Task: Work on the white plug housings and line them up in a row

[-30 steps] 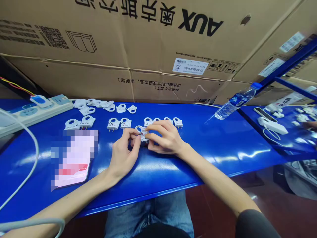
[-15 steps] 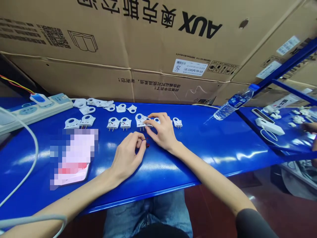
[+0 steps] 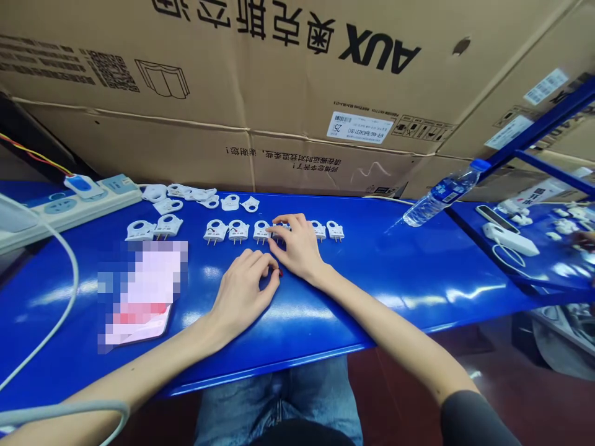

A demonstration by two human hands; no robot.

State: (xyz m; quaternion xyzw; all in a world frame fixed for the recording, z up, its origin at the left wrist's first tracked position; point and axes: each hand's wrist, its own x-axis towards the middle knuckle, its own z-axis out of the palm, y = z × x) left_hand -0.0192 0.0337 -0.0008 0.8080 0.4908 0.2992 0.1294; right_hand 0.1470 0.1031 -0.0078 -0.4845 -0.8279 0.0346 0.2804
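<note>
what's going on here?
A person sits at a blue bench with a row of white two-pin plugs in front of them. The right hand rests its fingers on one plug in that row. The left hand is curled beside a tiny red item, too small to identify. At the far right, a co-worker's hand is over another bench.

A large cardboard AUX carton (image 3: 279, 80) fills the top of the frame. A power strip (image 3: 88, 201) sits at upper left, a pixelated phone (image 3: 139, 297) lies left of centre, and a plastic water bottle (image 3: 441, 195) leans at right.
</note>
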